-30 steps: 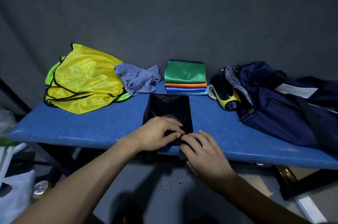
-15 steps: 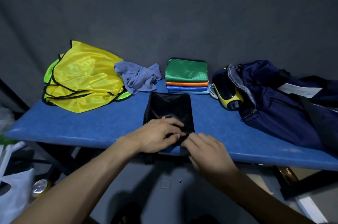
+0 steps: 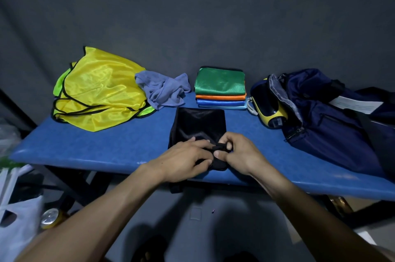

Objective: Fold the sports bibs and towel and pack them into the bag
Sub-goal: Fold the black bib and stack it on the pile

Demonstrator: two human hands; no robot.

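Under both hands stretches the blue desk (image 3: 89,148), its near edge just below the wrists. Far right of the hands, the navy bag (image 3: 333,125) lies on its side with its mouth gaping toward the middle, a yellow-and-black item (image 3: 268,110) poking out of it. Far left and beyond the hands sits a loose heap of yellow bibs (image 3: 100,88), and a crumpled grey-blue towel (image 3: 163,90) touches its right side. Straight beyond the hands is a neat stack of folded bibs (image 3: 221,88), green over orange over blue. Between that stack and the hands lies the black bib (image 3: 198,125), partly folded, its near end draped over the desk edge. The left hand (image 3: 184,160) presses on the bib's near part with fingers lightly curled, while the right hand (image 3: 239,152) pinches a bunched fold of its black fabric between thumb and fingers.
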